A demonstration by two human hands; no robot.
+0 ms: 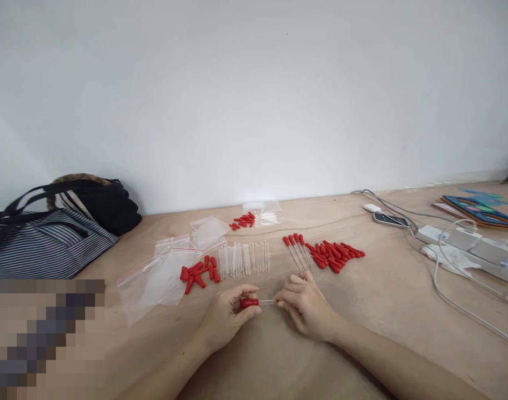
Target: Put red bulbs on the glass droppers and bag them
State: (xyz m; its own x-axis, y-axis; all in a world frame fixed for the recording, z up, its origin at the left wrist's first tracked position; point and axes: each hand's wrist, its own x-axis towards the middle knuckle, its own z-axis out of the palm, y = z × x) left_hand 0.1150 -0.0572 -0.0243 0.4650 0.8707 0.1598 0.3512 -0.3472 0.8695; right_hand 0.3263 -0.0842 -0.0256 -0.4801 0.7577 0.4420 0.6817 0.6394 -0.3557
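Note:
Between my hands lies a glass dropper pipette, its red rubber bulb (249, 303) on the left and its thin clear tube (267, 301) running right. My left hand (229, 314) is closed around the bulb, thumb below and fingers above. The fingers of my right hand (301, 303) pinch the tube's far end. Just beyond my right hand, several droppers with red bulbs (296, 250) lie side by side. A row of loose glass tubes (243, 259) is ahead of my left hand, beside several loose red bulbs (199, 272).
A larger red bulb pile (335, 254) lies right of the droppers. Clear zip bags (162, 278) lie left; more small red bulbs (243, 220) sit near the wall. A striped bag (49, 239) stands far left. Right are a power strip (478, 247), cables and a phone (390, 220).

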